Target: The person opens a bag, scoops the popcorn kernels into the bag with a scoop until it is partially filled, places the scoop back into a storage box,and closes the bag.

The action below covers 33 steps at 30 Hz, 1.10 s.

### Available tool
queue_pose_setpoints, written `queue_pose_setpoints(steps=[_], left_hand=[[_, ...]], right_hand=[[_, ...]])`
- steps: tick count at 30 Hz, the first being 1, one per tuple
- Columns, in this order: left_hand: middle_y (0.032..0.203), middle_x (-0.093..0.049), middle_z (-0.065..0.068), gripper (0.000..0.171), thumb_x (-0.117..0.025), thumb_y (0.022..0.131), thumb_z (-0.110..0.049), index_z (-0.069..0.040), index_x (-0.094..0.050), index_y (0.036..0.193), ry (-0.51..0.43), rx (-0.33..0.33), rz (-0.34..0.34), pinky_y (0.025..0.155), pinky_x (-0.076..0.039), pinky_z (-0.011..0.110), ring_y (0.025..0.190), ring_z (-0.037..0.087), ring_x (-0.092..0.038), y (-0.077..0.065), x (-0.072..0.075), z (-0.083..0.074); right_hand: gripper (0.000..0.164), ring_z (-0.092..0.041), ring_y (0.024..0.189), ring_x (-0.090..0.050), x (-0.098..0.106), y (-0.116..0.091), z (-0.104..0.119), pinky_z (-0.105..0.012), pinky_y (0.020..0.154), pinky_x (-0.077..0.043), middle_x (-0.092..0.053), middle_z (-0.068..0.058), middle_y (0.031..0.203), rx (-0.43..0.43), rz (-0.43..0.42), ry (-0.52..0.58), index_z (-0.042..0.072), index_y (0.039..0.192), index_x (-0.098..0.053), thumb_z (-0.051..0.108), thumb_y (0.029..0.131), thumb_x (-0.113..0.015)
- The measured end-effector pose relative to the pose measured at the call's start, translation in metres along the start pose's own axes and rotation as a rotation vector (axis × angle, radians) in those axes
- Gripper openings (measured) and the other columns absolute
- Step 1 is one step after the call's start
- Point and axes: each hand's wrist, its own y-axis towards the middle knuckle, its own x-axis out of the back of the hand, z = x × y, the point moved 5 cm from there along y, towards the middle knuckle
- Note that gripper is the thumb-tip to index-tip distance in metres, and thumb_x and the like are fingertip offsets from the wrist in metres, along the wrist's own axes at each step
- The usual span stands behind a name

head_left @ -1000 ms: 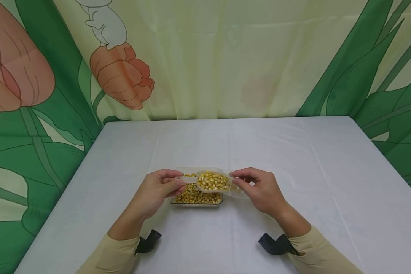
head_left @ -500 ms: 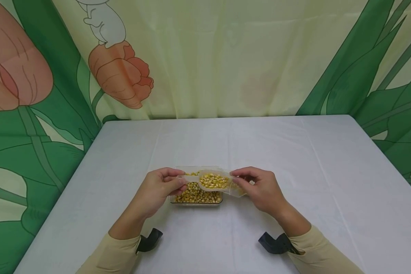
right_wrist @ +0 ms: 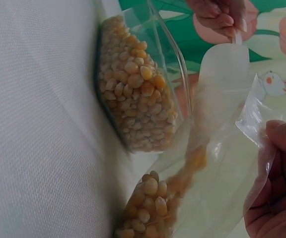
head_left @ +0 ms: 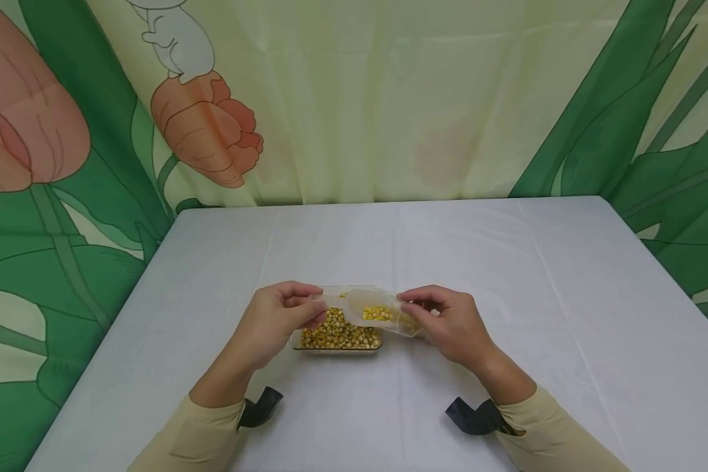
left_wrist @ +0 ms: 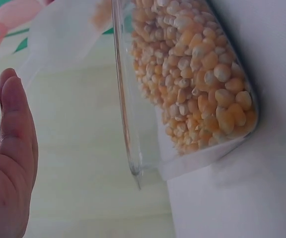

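Note:
My left hand (head_left: 280, 321) pinches the handle of a translucent white scoop (right_wrist: 225, 62). The scoop tilts down to the right, its front end inside the mouth of a clear plastic bag (right_wrist: 232, 173). My right hand (head_left: 448, 321) pinches the bag's edge between thumb and fingers. In the right wrist view, corn kernels (right_wrist: 197, 158) run blurred from the scoop down into the bag, where a heap of kernels (right_wrist: 150, 193) lies at the bottom. Under the scoop, a clear rectangular container (left_wrist: 124, 104) holds many more kernels (left_wrist: 187, 74).
All this is over a table (head_left: 478, 255) with a white cloth. Behind it hangs a pale yellow curtain (head_left: 354, 98) printed with leaves, flowers and a rabbit. A black wrist mount (head_left: 262, 406) sits at the left sleeve, another black mount (head_left: 474, 417) at the right.
The scoop has tilted further toward the bag and my left hand has risen and shifted slightly right. Most kernels have slid out of the scoop. The right hand is nearly still.

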Motion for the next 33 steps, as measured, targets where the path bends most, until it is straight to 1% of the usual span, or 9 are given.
queue_pose_setpoints(steps=[2,6,9,13,16,19,26,30,33], left_hand=[[0.097,-0.071,0.016,0.026,-0.067,0.095,-0.002,0.01,-0.062,0.117,-0.007,-0.003,0.001,0.078,-0.058,0.029,0.085,0.018,-0.07,-0.001,0.001,-0.001],[0.099,-0.07,0.019,0.026,-0.066,0.095,-0.001,0.011,-0.061,0.118,-0.017,-0.003,0.013,0.079,-0.058,0.029,0.086,0.018,-0.07,-0.002,0.004,-0.002],[0.102,-0.069,0.021,0.027,-0.065,0.096,-0.003,0.011,-0.06,0.119,-0.007,-0.007,0.023,0.08,-0.058,0.029,0.088,0.019,-0.07,-0.003,0.006,-0.002],[0.102,-0.069,0.021,0.028,-0.064,0.096,-0.004,0.009,-0.06,0.12,0.014,-0.017,0.033,0.081,-0.057,0.03,0.09,0.023,-0.07,-0.003,0.013,-0.001],[0.101,-0.069,0.019,0.028,-0.063,0.097,-0.005,0.009,-0.059,0.122,0.038,-0.024,0.03,0.083,-0.057,0.031,0.092,0.024,-0.07,-0.005,0.021,0.0],[0.1,-0.068,0.017,0.03,-0.063,0.098,-0.007,0.008,-0.058,0.123,0.067,-0.021,0.007,0.083,-0.057,0.03,0.092,0.023,-0.069,-0.008,0.032,0.001],[0.104,-0.068,0.018,0.038,-0.065,0.099,-0.014,0.008,-0.056,0.129,0.106,0.024,-0.059,0.084,-0.056,0.028,0.093,0.021,-0.069,-0.013,0.058,0.01],[0.109,-0.067,0.02,0.039,-0.064,0.099,-0.015,0.007,-0.056,0.131,0.14,0.047,-0.088,0.084,-0.056,0.027,0.098,0.026,-0.069,-0.016,0.07,0.017],[0.112,-0.066,0.023,0.038,-0.064,0.1,-0.015,0.006,-0.056,0.131,0.175,0.049,-0.104,0.084,-0.056,0.026,0.101,0.03,-0.068,-0.017,0.078,0.019]], right_hand=[[0.015,-0.011,0.069,-0.059,0.0,0.0,0.0,-0.027,0.055,-0.048,-0.074,-0.006,0.087,0.0,-0.003,0.007,0.005,0.098,-0.077,-0.003,0.084,-0.076],[0.014,-0.011,0.069,-0.059,-0.001,0.0,-0.001,-0.025,0.055,-0.048,-0.074,-0.006,0.086,0.0,-0.001,0.014,0.006,0.098,-0.078,-0.001,0.086,-0.076],[0.014,-0.011,0.069,-0.059,-0.001,0.0,-0.001,-0.024,0.055,-0.047,-0.074,-0.005,0.086,0.0,0.002,0.016,0.006,0.098,-0.078,-0.001,0.086,-0.075],[0.014,-0.011,0.07,-0.059,-0.001,0.0,-0.001,-0.024,0.056,-0.047,-0.074,-0.005,0.087,0.002,0.003,0.017,0.007,0.099,-0.077,-0.001,0.087,-0.075],[0.014,-0.011,0.07,-0.059,-0.001,0.001,-0.001,-0.024,0.056,-0.047,-0.074,-0.005,0.087,0.002,0.003,0.011,0.007,0.098,-0.077,-0.001,0.087,-0.075],[0.013,-0.011,0.07,-0.059,-0.001,0.002,-0.001,-0.025,0.056,-0.048,-0.074,-0.005,0.086,0.006,0.006,0.01,0.006,0.098,-0.077,0.0,0.087,-0.075],[0.012,-0.01,0.07,-0.059,0.0,0.0,-0.001,-0.027,0.056,-0.048,-0.074,-0.004,0.086,-0.001,0.003,0.0,0.007,0.098,-0.077,0.002,0.088,-0.075],[0.012,-0.01,0.07,-0.059,0.001,0.0,-0.002,-0.028,0.055,-0.049,-0.074,-0.004,0.085,0.003,-0.001,-0.014,0.007,0.098,-0.077,0.001,0.087,-0.075],[0.013,-0.01,0.07,-0.058,0.001,0.0,-0.002,-0.028,0.056,-0.048,-0.074,-0.004,0.086,0.006,-0.002,-0.02,0.007,0.098,-0.077,0.001,0.087,-0.076]])
